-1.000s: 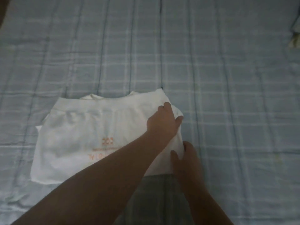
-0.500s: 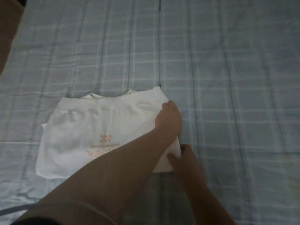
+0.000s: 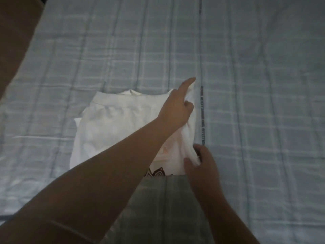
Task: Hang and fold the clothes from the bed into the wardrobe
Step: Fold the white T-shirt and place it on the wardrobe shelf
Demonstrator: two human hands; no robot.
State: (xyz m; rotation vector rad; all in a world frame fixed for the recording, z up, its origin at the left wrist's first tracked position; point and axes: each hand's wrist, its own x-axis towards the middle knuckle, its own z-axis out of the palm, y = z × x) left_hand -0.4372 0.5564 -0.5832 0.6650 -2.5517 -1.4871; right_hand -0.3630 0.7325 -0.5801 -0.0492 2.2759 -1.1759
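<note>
A white T-shirt (image 3: pixel 114 124) with an orange print lies half folded on the bed, a little left of centre. My left hand (image 3: pixel 177 108) reaches across it and grips the far right corner, index finger pointing away, lifting that edge off the bed. My right hand (image 3: pixel 200 162) pinches the near right corner of the same shirt. A dark patterned patch shows under the raised near edge. My left forearm hides much of the shirt's near half.
The bed is covered by a light blue checked sheet (image 3: pixel 255 85) that fills the view. A brown surface (image 3: pixel 15 32) shows past the bed's edge at the top left.
Both hands have closed on the shirt's right edge and raised it from the bed. The left hand went from lying flat to gripping the far corner.
</note>
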